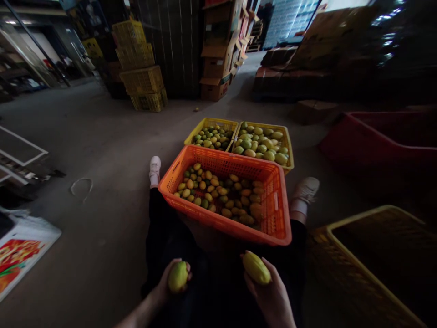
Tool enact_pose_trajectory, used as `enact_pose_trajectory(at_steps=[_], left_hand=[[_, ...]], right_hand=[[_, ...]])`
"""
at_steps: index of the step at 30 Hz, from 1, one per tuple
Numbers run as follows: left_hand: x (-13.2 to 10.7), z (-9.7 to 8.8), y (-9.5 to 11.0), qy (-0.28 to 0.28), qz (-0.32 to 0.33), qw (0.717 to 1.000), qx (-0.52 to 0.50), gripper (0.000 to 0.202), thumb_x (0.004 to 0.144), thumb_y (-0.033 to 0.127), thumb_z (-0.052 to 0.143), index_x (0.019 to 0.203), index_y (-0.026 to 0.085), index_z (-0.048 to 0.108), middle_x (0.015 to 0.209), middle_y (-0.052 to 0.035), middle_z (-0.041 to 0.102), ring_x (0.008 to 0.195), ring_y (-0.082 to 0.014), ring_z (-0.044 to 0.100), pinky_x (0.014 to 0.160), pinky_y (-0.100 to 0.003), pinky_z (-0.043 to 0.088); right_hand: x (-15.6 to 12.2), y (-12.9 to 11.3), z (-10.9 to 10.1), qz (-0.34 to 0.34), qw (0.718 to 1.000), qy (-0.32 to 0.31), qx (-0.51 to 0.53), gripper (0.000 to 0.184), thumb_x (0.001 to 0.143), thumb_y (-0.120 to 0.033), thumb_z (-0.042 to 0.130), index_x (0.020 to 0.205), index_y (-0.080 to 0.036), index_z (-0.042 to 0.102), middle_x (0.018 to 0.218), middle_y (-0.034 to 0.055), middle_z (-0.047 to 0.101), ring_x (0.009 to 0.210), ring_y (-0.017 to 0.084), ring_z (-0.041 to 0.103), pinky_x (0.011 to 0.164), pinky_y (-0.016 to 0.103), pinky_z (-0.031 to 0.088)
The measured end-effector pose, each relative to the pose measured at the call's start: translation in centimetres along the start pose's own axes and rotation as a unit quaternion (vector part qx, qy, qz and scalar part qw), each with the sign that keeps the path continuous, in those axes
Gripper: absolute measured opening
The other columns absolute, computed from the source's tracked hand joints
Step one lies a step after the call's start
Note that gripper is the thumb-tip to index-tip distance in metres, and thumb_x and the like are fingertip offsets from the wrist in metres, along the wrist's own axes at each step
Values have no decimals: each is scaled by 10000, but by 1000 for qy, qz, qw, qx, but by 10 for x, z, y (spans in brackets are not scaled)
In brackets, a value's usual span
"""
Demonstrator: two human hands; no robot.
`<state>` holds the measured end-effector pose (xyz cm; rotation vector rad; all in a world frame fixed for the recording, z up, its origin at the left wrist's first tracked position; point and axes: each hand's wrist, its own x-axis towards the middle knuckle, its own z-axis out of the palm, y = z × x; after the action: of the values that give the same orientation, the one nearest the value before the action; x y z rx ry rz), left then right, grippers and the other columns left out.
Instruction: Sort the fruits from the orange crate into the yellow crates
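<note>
My left hand (167, 280) is closed around a green-yellow mango (178, 277), held low over my lap. In my right hand (269, 294) lies a longer, yellower mango (256, 269), with the fingers wrapped round its underside. Just beyond both hands stands an orange plastic crate (218, 218) between my legs, its bottom covered with many small yellow, orange and green mangoes (208, 187). Behind it are two yellow crates; the left one (187, 136) holds smaller green mangoes (213, 136), and the right one (289, 141) holds larger green-yellow mangoes (261, 141).
A yellow crate (362, 264) stands at my right, with a red bin (375, 141) beyond it. At left lie a printed carton (23, 250) and a loose strap loop (82, 187). Stacked yellow crates (141, 77) and cardboard boxes (215, 68) stand at the back.
</note>
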<state>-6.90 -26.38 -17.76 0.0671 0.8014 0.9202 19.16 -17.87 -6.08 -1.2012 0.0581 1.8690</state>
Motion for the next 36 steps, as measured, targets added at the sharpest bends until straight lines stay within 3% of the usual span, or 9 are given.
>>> enact_pose_trajectory(at_steps=[4,8,13,17,20,23,26,30,36], left_hand=[[17,29,11,30,-33,998,42,419,870,394,430,669,118,673,553,-81,607,418,-111,523,383,-191,325],[30,76,62,-16,-50,998,-18,362,846,392,467,735,104,656,616,-92,634,445,-136,561,375,-197,368],[38,166,140,-116,92,984,-99,320,836,391,501,880,100,629,812,-101,646,495,-81,519,392,-155,410],[40,207,166,-105,151,973,-140,349,847,418,455,826,112,621,771,-107,639,526,-109,540,421,-186,455],[45,213,164,-88,155,971,-156,321,881,353,410,914,118,627,829,-113,667,581,-140,605,478,-229,507],[49,210,151,-63,156,969,-179,275,894,269,411,1037,146,611,914,-97,685,713,-174,661,576,-271,552],[49,207,135,-16,181,961,-210,252,877,268,479,1064,154,605,884,-82,689,815,-199,668,673,-310,566],[44,203,122,55,178,959,-213,221,845,286,541,967,123,626,773,-75,676,716,-176,655,611,-270,555],[47,196,108,105,164,962,-192,247,862,178,402,797,101,627,711,-93,666,628,-164,643,564,-250,519]], right_hand=[[4,-3,8,-15,999,-48,-17,249,601,-275,704,823,-163,703,795,60,732,439,119,544,308,200,378],[8,-21,31,-69,988,-134,-35,234,583,-298,724,767,-154,706,755,70,714,440,106,505,324,199,372],[5,-49,78,-171,961,-216,-40,374,485,-223,755,848,-168,686,789,63,692,465,106,500,310,183,327],[0,-52,103,-164,946,-271,-72,450,585,-437,710,922,-144,656,794,100,684,385,118,477,276,219,298],[3,-47,111,-146,954,-259,-45,545,637,-638,614,838,-132,646,740,126,684,440,170,553,339,277,407],[11,-43,116,-163,962,-217,16,484,636,-636,627,728,-161,617,663,88,674,573,207,631,456,302,496],[18,-42,117,-187,963,-193,31,375,653,-548,666,693,-181,597,621,29,653,587,178,634,438,251,477],[28,-31,110,-182,967,-175,-28,384,642,-536,699,726,-174,600,612,7,639,451,123,555,339,207,382],[42,-2,95,-188,969,-141,-78,424,663,-555,697,845,-181,612,668,-14,642,492,112,559,350,194,364]])
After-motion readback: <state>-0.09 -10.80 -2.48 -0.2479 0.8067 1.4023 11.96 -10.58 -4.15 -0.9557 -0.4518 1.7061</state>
